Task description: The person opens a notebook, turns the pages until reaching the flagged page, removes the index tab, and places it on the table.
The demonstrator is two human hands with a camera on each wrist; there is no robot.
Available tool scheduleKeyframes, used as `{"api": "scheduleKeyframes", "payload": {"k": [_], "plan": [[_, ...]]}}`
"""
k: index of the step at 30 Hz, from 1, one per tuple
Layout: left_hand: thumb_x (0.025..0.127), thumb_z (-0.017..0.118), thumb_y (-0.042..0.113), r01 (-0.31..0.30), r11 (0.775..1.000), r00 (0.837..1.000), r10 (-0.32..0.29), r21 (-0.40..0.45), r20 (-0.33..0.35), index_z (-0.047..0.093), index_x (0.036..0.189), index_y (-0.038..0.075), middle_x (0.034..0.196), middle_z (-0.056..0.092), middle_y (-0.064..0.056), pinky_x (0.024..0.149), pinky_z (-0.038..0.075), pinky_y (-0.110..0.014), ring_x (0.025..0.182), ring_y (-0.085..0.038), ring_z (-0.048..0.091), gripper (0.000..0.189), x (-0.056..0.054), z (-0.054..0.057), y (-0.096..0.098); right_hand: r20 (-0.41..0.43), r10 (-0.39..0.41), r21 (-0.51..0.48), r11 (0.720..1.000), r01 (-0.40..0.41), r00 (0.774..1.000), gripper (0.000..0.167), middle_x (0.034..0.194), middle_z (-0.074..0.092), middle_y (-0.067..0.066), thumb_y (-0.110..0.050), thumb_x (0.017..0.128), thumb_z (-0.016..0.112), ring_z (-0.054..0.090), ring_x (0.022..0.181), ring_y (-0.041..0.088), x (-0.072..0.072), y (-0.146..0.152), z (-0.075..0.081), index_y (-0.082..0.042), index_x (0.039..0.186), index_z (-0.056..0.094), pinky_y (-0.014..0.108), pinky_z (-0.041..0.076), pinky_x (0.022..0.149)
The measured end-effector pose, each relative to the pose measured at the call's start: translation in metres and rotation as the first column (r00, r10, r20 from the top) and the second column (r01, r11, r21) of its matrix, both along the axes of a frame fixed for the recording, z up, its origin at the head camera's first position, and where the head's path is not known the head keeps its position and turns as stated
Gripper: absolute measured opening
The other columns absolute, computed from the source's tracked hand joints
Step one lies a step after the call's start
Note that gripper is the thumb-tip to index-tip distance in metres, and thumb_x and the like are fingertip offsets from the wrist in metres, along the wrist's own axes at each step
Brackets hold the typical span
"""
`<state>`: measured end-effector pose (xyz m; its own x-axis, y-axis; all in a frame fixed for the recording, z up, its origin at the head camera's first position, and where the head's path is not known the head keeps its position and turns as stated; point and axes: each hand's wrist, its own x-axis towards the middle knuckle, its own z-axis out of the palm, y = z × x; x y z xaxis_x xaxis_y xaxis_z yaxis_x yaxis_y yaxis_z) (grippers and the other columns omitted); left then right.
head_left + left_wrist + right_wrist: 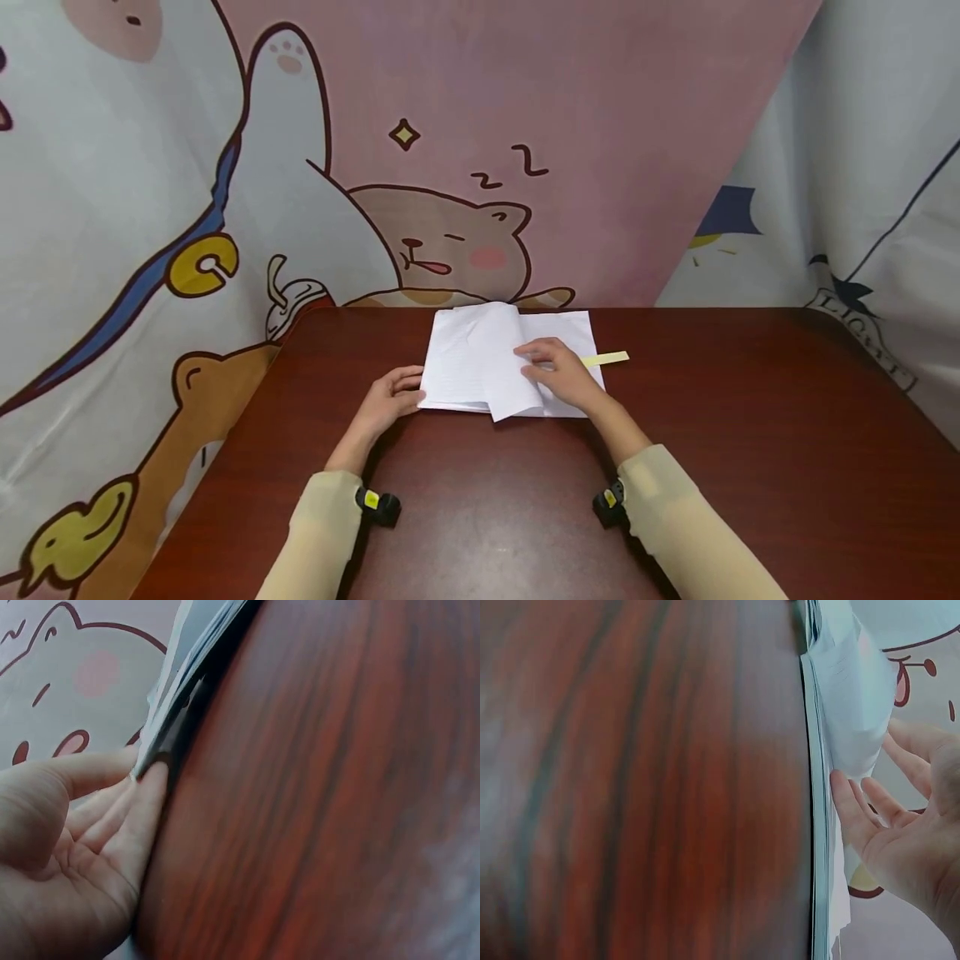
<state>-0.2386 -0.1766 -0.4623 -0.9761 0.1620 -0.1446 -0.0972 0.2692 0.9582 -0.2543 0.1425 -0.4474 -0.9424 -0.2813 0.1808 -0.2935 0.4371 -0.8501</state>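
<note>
An open notebook (457, 358) with white lined pages lies near the far edge of the table. One loose-curving page (506, 367) stands raised at its middle, leaning over the right half. My left hand (390, 402) is at the notebook's left edge, and in the left wrist view its thumb and a finger pinch the lower left corner (146, 754). My right hand (558, 375) is over the right half, its spread fingers touching the raised page (859, 705). A pale yellow paper strip (606, 359) sticks out past the notebook's right edge, partly behind the right hand.
The dark red-brown wooden table (750, 450) reaches out on both sides of the notebook. Behind it hangs a cloth (600, 167) printed with cartoon animals, which also runs along the left and right sides.
</note>
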Motion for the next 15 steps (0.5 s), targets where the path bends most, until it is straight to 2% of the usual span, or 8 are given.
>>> {"api": "scheduleKeyframes", "payload": {"k": [3, 8, 11, 15], "plan": [[0.096, 0.062, 0.002, -0.008, 1.000, 1.000, 0.007, -0.019, -0.026, 0.049, 0.141, -0.002, 0.139, 0.055, -0.028, 0.081, 0.058, -0.028, 0.101, -0.017, 0.067, 0.047, 0.003, 0.002, 0.001, 0.005, -0.001, 0.012, 1.000, 0.001, 1.000, 0.032, 0.135, 0.054, 0.023, -0.007, 0.093, 0.066, 0.060, 0.118, 0.043, -0.001, -0.006, -0.002, -0.002, 0.124, 0.067, 0.053, 0.048, 0.103], [0.096, 0.064, 0.006, -0.048, 0.986, 0.995, 0.034, -0.158, -0.090, 0.053, 0.138, 0.001, 0.133, 0.062, -0.024, 0.084, 0.059, -0.036, 0.109, -0.029, 0.068, 0.044, 0.008, 0.012, 0.004, -0.008, 0.014, 0.007, 1.000, -0.014, 1.000, 0.032, 0.134, 0.055, 0.023, -0.007, 0.092, 0.067, 0.060, 0.118, 0.043, -0.001, -0.013, -0.002, -0.002, 0.124, 0.067, 0.053, 0.047, 0.103], [0.096, 0.065, 0.007, -0.066, 0.969, 0.992, 0.037, -0.238, -0.124, 0.055, 0.137, 0.001, 0.129, 0.066, -0.021, 0.084, 0.060, -0.036, 0.110, -0.030, 0.068, 0.043, 0.012, 0.020, 0.004, 0.000, 0.022, 0.023, 1.000, -0.022, 1.000, 0.031, 0.135, 0.056, 0.022, -0.009, 0.093, 0.067, 0.060, 0.119, 0.043, 0.000, -0.016, 0.000, -0.003, 0.124, 0.067, 0.053, 0.048, 0.103], [0.096, 0.065, 0.007, -0.092, 0.957, 0.981, 0.039, -0.275, -0.192, 0.057, 0.134, 0.001, 0.126, 0.068, -0.019, 0.081, 0.060, -0.035, 0.108, -0.030, 0.069, 0.040, 0.013, 0.028, 0.006, 0.040, 0.021, 0.054, 0.998, -0.023, 0.999, 0.032, 0.137, 0.059, 0.019, -0.011, 0.095, 0.065, 0.059, 0.124, 0.040, 0.000, -0.019, 0.002, -0.005, 0.126, 0.066, 0.051, 0.048, 0.104]]}}
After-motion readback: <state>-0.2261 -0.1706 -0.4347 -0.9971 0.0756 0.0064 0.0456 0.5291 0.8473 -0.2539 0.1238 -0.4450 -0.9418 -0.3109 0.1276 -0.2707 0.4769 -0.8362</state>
